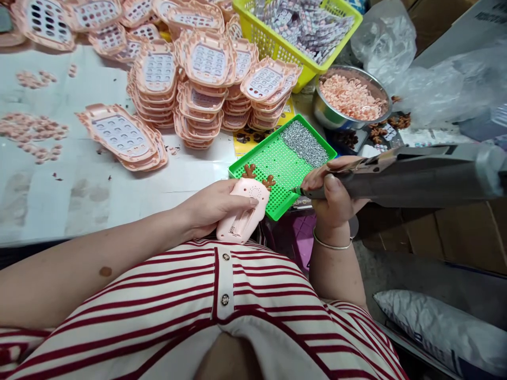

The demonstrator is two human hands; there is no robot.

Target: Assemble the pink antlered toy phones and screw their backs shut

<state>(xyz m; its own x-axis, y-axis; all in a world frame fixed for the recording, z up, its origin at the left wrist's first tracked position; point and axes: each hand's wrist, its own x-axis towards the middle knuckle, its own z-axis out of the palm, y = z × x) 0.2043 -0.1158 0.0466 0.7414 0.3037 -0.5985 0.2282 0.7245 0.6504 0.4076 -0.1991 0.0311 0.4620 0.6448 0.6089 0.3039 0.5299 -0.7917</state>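
Note:
My left hand [214, 208] grips a pink plastic toy phone [243, 214] with brown antlers at its top, its back with screw holes and a battery recess facing up. The thumb lies across the back. My right hand [335, 198] is wrapped round a grey electric screwdriver [415, 177], whose tip points left over a green perforated tray [269, 208]. A gap separates the tip from the toy phone. Small silver screws [304, 142] lie heaped in the tray's far right end.
Stacks of pink phone shells [206, 63] fill the back of the white table [178, 195]. Loose pink pieces [31, 132] lie at left. A yellow basket [309, 74] and a metal bowl [327, 113] of pink parts stand at back right, near plastic bags [384, 39].

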